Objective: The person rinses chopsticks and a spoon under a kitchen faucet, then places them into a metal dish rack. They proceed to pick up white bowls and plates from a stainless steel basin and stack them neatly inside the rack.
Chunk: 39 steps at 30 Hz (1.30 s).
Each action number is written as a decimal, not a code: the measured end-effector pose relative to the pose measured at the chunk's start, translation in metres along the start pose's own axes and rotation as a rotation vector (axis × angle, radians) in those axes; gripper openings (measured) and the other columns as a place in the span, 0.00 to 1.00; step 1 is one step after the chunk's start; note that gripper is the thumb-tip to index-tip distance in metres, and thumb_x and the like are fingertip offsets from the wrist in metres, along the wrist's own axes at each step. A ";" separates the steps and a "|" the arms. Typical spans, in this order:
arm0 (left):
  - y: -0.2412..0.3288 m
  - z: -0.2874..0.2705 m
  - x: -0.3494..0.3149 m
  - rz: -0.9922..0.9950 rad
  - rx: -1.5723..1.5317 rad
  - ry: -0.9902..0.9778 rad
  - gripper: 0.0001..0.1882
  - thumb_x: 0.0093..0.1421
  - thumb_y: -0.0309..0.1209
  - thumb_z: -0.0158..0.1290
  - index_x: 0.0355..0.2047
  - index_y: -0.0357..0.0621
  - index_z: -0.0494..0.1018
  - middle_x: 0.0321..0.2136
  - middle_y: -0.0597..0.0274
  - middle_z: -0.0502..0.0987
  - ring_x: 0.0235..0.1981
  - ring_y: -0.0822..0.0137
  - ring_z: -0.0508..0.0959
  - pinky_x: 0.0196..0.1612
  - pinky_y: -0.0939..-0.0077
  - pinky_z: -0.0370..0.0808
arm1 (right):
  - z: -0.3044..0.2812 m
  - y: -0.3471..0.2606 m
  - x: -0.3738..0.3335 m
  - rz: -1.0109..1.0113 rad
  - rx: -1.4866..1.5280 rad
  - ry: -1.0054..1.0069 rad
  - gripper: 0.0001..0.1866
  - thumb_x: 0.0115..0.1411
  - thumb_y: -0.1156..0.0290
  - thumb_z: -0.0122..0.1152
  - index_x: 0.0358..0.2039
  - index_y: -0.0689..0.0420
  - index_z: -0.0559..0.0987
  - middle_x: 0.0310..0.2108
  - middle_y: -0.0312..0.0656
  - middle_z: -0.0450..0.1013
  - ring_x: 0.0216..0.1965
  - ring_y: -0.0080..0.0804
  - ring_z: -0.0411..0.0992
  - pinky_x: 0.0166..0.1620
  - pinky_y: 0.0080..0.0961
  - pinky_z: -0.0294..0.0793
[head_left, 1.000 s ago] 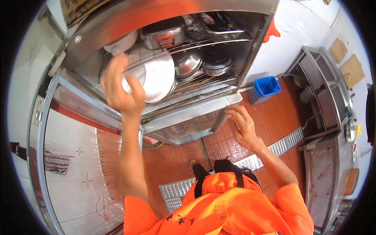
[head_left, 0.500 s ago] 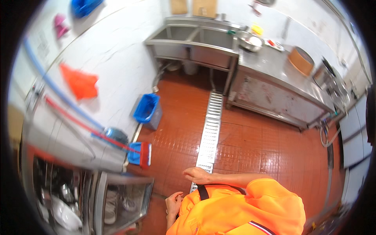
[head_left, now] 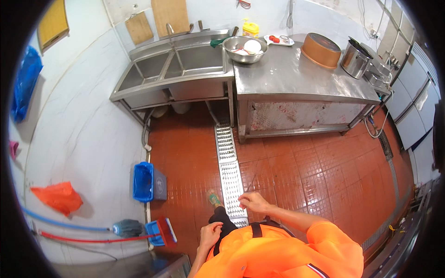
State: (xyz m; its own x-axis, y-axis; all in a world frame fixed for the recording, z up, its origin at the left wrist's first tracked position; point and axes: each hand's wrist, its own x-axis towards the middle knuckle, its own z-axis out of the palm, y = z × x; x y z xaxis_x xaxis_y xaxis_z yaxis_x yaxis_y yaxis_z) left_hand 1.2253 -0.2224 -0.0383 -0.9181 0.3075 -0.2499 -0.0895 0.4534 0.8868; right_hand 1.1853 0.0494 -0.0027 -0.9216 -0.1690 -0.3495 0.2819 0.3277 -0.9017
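My left hand (head_left: 211,233) hangs low in front of my body beside my dark trouser leg, its fingers curled in and nothing seen in them. Farther right, my right hand (head_left: 253,203) is held over the metal floor drain grate (head_left: 230,178); its fingers are loosely closed and I see no object in it. Neither hand touches anything around it. A shoe (head_left: 214,199) of mine is set forward on the red tiled floor (head_left: 185,171), just left of the grate.
Ahead stands a double sink (head_left: 194,83). Right of it a steel table (head_left: 287,85) bears a metal bowl (head_left: 244,58), a brown round pot (head_left: 320,52) and a steel pot (head_left: 356,59). Along the left wall are a bin (head_left: 160,185), a mop (head_left: 128,228) and a broom (head_left: 166,231).
My view has swung left and moved nearer the sink and table. The open glass-fronted cabinet at lower left has mostly left the picture. My right hand has swung forward; one shoe now shows.
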 end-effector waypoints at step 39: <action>0.396 -0.020 0.750 0.383 -0.050 0.040 0.10 0.59 0.20 0.46 0.38 0.31 0.75 0.28 0.56 0.79 0.27 0.70 0.80 0.31 0.81 0.75 | -0.674 -0.154 0.554 -0.158 -0.734 0.853 0.12 0.54 0.64 0.58 0.30 0.62 0.77 0.28 0.52 0.75 0.32 0.50 0.75 0.35 0.42 0.73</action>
State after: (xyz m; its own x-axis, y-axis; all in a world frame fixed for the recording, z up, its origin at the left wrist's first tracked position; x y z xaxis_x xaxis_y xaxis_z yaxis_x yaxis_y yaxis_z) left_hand 0.4937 0.1710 0.1332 -0.9028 0.4137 0.1178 0.2452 0.2698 0.9312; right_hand 0.4518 0.5319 0.1144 -0.8929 0.3398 0.2953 0.1810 0.8716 -0.4555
